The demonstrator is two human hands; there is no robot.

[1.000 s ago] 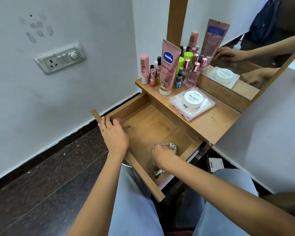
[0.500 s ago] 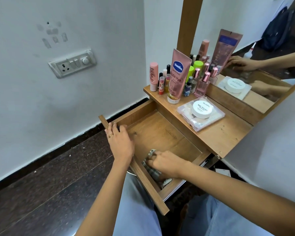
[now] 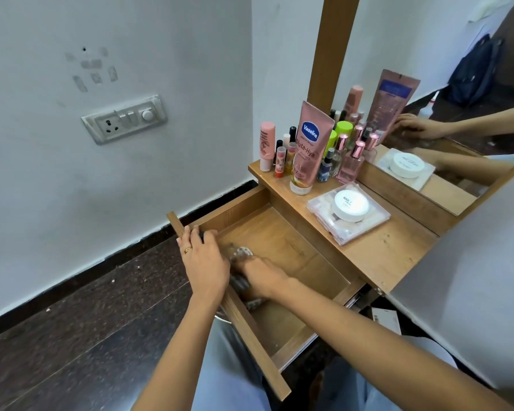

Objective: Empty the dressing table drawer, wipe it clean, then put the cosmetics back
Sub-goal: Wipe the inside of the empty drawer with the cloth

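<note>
Drawer (image 3: pixel 291 256): wooden, pulled out from under the bench (image 3: pixel 383 256). Its floor is bare apart from the cloth and the hand on it.
Cloth (image 3: pixel 241 253): grey and patterned, blurred. It lies inside the drawer against the front panel, at the end nearer the wall.
Right hand (image 3: pixel 261 277): inside the drawer, on top of the cloth. The grip is closed down on the cloth, which bunches out past the knuckles and under the wrist. The fingertips are hidden behind the left hand.
Left hand (image 3: pixel 204 262): on the drawer's front panel, near its wall-side corner. The grip is wrapped over the top edge with the fingers curling inside. There is a ring (image 3: pixel 187 250) on one finger.
Cosmetics (image 3: pixel 350 161): a tight cluster of small bottles and sticks, upright on the bench just beyond the drawer's back edge.
Vaseline tube (image 3: pixel 309 143): pink, standing on its cap. It is the piece of that cluster nearest the drawer.
Clear case (image 3: pixel 365 225): flat on the bench beyond the drawer's back edge, beside the cluster.
White jar (image 3: pixel 350 204): sits on top of the clear case.
Mirror (image 3: pixel 457 84): at the back of the bench, farther from the drawer than the cosmetics. It reflects both hands and the jar.
Switch plate (image 3: pixel 123 118): on the wall, above and well apart from the drawer.
Floor (image 3: pixel 72 336): dark stone, below the drawer on the wall side.
</note>
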